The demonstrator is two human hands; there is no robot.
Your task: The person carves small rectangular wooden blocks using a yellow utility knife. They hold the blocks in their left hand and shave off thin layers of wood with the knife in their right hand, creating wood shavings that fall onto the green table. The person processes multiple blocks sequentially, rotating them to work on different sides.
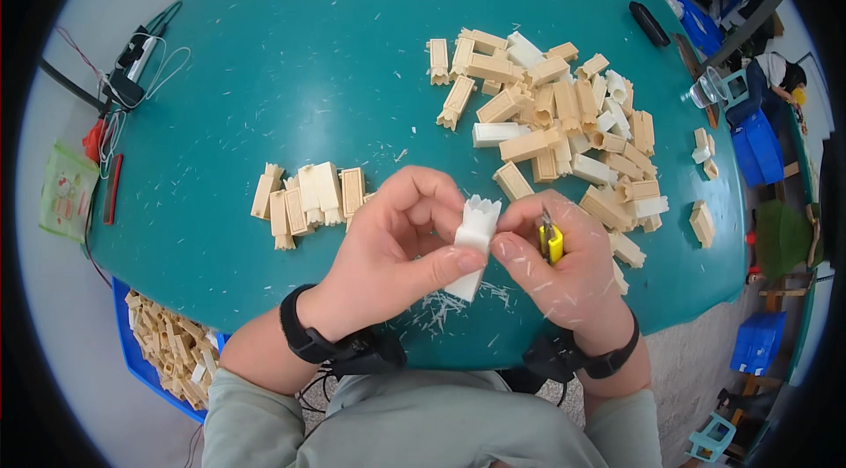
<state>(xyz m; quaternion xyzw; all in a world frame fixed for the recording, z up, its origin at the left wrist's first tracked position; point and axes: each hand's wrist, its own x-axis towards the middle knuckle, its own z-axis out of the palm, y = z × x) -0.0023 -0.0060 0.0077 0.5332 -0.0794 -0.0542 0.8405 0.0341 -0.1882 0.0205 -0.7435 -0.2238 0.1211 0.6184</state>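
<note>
My left hand (401, 243) grips a white rectangular plastic piece (477, 228) between thumb and fingers. The piece stands tilted, its jagged crown-like end up. Against its right side rest the thumb and fingertips of my right hand (564, 261). Tucked in that same hand is a small yellow cutting tool (552, 243) with a dark metal tip; its exact kind is partly hidden by the fingers. Below the piece, white shavings (445, 311) are scattered on the green table (264, 98). Some shavings cling to my right hand.
Right of centre spreads a big heap of beige and white pieces (564, 107). A smaller group (317, 195) lies left of my left hand. At lower left stands a blue bin (132, 358) of pieces. A power strip (137, 58) with cables sits at the left edge.
</note>
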